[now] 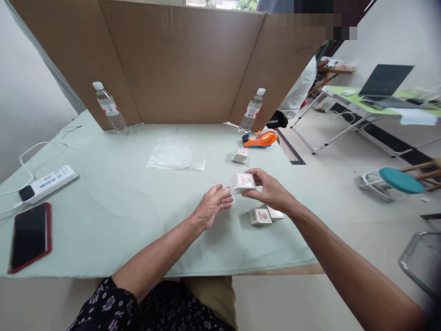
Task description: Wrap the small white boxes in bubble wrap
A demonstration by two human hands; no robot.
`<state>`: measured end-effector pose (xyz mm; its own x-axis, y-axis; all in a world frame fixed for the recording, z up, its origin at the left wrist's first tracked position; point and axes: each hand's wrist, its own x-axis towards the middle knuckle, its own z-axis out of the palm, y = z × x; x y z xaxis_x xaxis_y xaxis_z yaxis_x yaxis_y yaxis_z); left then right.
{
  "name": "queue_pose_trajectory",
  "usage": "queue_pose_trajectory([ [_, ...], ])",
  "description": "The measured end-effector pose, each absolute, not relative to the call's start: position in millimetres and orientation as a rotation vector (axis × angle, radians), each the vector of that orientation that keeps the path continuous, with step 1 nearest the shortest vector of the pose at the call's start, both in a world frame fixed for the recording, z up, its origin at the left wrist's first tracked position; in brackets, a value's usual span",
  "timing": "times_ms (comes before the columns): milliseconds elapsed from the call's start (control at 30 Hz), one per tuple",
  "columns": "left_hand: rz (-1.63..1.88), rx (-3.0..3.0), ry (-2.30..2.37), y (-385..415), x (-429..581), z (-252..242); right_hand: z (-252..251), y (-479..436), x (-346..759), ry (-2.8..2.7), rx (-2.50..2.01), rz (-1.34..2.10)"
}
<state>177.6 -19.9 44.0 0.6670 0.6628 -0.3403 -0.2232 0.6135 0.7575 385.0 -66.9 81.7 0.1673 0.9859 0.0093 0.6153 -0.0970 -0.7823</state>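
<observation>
Between thumb and fingers, my right hand (267,189) grips a small white box with red print (245,180), wrapped in clear plastic and held above the table. My left hand (214,205) is beside the box's left end, fingers apart, near the loose plastic; whether a fingertip touches it I cannot tell. Below my right hand, a small box with a red mark (260,217) stands against a second white box (275,214). Farther back lies another small box in clear plastic (240,155). A sheet of bubble wrap (176,151) lies flat at the middle back.
An orange tape dispenser (260,138) sits at the back right. Two water bottles (110,109) stand against a cardboard screen (182,64). A power strip (51,184) with cables and a red-cased phone (30,236) lie at left. A person's white sleeve (299,89) shows behind the screen.
</observation>
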Motion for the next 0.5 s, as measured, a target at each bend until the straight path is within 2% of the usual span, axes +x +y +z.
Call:
queue_pose_trajectory([
  [233,0.639,1.245,0.863,-27,177,2,46,-40,493,-1.250,-1.901,0.654],
  [500,0.756,1.444,0.869,-42,169,-23,6,-4,541,-1.124,-1.877,0.592],
])
